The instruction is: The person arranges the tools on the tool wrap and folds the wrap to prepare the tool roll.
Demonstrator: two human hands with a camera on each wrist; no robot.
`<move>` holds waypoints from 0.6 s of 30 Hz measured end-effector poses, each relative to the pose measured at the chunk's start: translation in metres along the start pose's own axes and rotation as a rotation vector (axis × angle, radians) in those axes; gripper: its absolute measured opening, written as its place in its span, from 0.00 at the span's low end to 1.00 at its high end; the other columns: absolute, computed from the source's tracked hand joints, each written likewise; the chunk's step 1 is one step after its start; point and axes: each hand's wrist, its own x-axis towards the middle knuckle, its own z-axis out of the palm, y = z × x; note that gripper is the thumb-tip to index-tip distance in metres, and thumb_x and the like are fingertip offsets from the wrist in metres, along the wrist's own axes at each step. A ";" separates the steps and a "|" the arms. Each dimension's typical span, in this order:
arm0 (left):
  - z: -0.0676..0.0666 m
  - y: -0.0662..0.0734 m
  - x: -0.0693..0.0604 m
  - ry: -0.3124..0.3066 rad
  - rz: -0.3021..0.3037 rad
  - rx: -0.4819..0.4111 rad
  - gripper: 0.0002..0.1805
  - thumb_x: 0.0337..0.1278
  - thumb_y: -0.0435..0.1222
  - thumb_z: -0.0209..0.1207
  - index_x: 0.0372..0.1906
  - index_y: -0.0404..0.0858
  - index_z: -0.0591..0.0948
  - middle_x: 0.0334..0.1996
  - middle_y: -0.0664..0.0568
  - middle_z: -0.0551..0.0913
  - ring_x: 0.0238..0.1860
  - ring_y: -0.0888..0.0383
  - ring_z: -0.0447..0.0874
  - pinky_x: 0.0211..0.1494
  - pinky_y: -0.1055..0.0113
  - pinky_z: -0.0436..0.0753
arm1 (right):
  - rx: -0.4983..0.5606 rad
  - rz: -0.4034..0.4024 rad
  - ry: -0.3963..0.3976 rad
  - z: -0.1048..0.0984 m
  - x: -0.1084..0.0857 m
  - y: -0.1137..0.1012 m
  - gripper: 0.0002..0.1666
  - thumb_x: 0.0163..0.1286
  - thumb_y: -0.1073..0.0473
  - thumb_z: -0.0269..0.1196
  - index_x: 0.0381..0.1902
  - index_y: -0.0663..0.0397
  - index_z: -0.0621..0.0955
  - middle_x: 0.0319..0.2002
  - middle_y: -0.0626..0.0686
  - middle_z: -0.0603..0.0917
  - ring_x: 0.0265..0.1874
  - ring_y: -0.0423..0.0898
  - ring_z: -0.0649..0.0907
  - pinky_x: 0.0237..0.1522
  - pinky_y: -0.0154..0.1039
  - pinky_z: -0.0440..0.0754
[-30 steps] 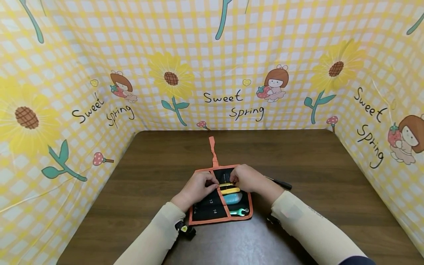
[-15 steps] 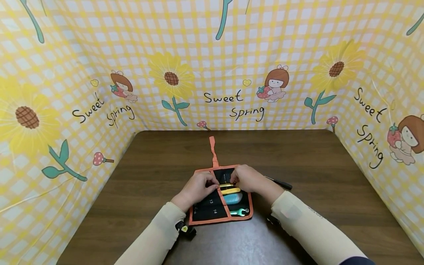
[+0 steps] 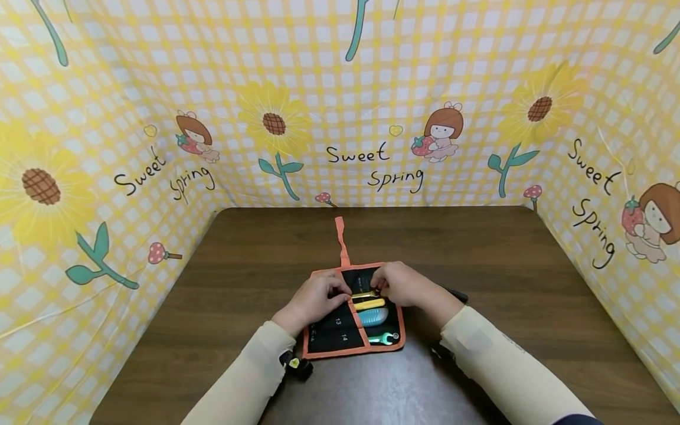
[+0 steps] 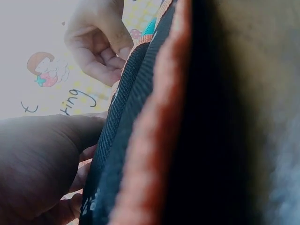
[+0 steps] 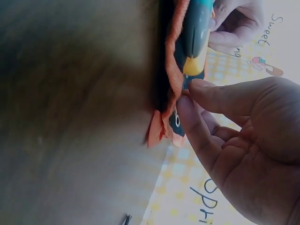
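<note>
A black tool pouch with orange edging (image 3: 340, 356) lies unfolded on the table, its orange strap (image 3: 340, 236) stretched toward the back. Its pockets hold a green wrench (image 3: 383, 339), a teal-grey handle (image 3: 373, 317), a yellow handle (image 3: 370, 304) and a thin yellow tool (image 3: 363, 294). My left hand (image 3: 313, 301) pinches the orange band across the pouch's middle, beside the thin yellow tool. My right hand (image 3: 401, 284) pinches the other end of that tool with thumb and forefinger; in the right wrist view the hand (image 5: 248, 136) largely hides what lies between its fingertips.
A dark tool (image 3: 458, 294) lies on the brown table (image 3: 255, 248) beyond my right wrist, partly hidden by it. Yellow checked cloth (image 3: 340, 94) with printed flowers stands around the back and sides. A black wrist camera (image 3: 297, 366) sits under my left wrist.
My right hand and forearm have shifted slightly to the right, covering more of the dark tool. More of the thin yellow tool shows. My left hand keeps its hold.
</note>
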 end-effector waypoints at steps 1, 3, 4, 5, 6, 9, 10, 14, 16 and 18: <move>0.000 0.000 0.000 -0.003 -0.005 -0.001 0.04 0.68 0.38 0.70 0.42 0.53 0.91 0.41 0.67 0.82 0.43 0.66 0.81 0.46 0.64 0.82 | 0.007 0.003 0.008 -0.001 -0.001 0.001 0.13 0.68 0.74 0.68 0.45 0.55 0.89 0.40 0.50 0.87 0.38 0.43 0.84 0.45 0.43 0.85; 0.000 -0.001 0.000 -0.005 -0.012 0.001 0.04 0.69 0.39 0.69 0.43 0.52 0.91 0.42 0.66 0.82 0.42 0.66 0.81 0.45 0.63 0.82 | 0.014 0.005 0.023 -0.003 -0.003 0.003 0.13 0.68 0.73 0.69 0.45 0.54 0.89 0.40 0.50 0.87 0.38 0.42 0.84 0.45 0.43 0.85; -0.001 -0.001 0.000 -0.006 -0.017 0.000 0.05 0.70 0.38 0.68 0.44 0.52 0.91 0.42 0.65 0.82 0.41 0.66 0.81 0.45 0.63 0.82 | 0.017 0.006 0.030 -0.004 -0.005 0.004 0.12 0.68 0.73 0.69 0.46 0.54 0.89 0.40 0.50 0.87 0.38 0.42 0.84 0.45 0.44 0.85; -0.001 -0.002 0.000 -0.005 -0.019 0.003 0.05 0.71 0.38 0.67 0.45 0.52 0.91 0.42 0.65 0.82 0.41 0.66 0.81 0.45 0.64 0.82 | 0.021 0.009 0.037 -0.005 -0.006 0.005 0.12 0.68 0.72 0.69 0.46 0.54 0.89 0.40 0.50 0.86 0.38 0.42 0.83 0.45 0.44 0.85; -0.001 -0.002 0.000 -0.006 -0.024 0.005 0.06 0.72 0.38 0.66 0.45 0.51 0.91 0.43 0.65 0.82 0.41 0.66 0.81 0.45 0.64 0.82 | 0.022 0.011 0.043 -0.006 -0.008 0.006 0.13 0.68 0.72 0.69 0.47 0.54 0.89 0.40 0.49 0.86 0.38 0.42 0.83 0.44 0.43 0.85; -0.001 -0.003 0.001 -0.005 -0.028 0.006 0.08 0.74 0.36 0.64 0.47 0.51 0.90 0.43 0.64 0.82 0.41 0.66 0.82 0.47 0.64 0.83 | 0.038 0.009 0.059 -0.009 -0.012 0.010 0.14 0.69 0.71 0.69 0.49 0.55 0.89 0.40 0.49 0.86 0.37 0.42 0.83 0.41 0.41 0.85; -0.001 -0.003 0.001 -0.003 -0.028 0.007 0.08 0.74 0.35 0.64 0.47 0.51 0.90 0.44 0.64 0.82 0.42 0.66 0.82 0.47 0.63 0.83 | 0.048 0.013 0.065 -0.010 -0.014 0.012 0.14 0.69 0.71 0.69 0.50 0.54 0.89 0.41 0.49 0.86 0.37 0.42 0.83 0.40 0.41 0.85; 0.000 -0.004 0.002 0.003 -0.018 0.024 0.09 0.74 0.34 0.63 0.48 0.52 0.90 0.44 0.64 0.83 0.45 0.64 0.83 0.50 0.62 0.83 | 0.065 0.015 0.102 -0.013 -0.020 0.020 0.14 0.70 0.70 0.68 0.50 0.54 0.89 0.39 0.47 0.85 0.36 0.42 0.81 0.38 0.40 0.83; 0.000 -0.003 0.002 -0.002 -0.015 0.034 0.10 0.74 0.34 0.63 0.48 0.52 0.90 0.45 0.63 0.82 0.46 0.64 0.83 0.51 0.61 0.83 | 0.069 0.014 0.127 -0.015 -0.024 0.023 0.13 0.69 0.70 0.68 0.49 0.54 0.89 0.39 0.46 0.84 0.36 0.42 0.81 0.39 0.41 0.83; -0.001 -0.002 0.003 -0.013 -0.019 0.042 0.11 0.74 0.33 0.62 0.49 0.52 0.90 0.44 0.63 0.82 0.45 0.63 0.83 0.50 0.62 0.83 | 0.079 0.001 0.148 -0.018 -0.029 0.026 0.12 0.69 0.70 0.68 0.48 0.55 0.89 0.38 0.46 0.84 0.36 0.42 0.81 0.39 0.41 0.83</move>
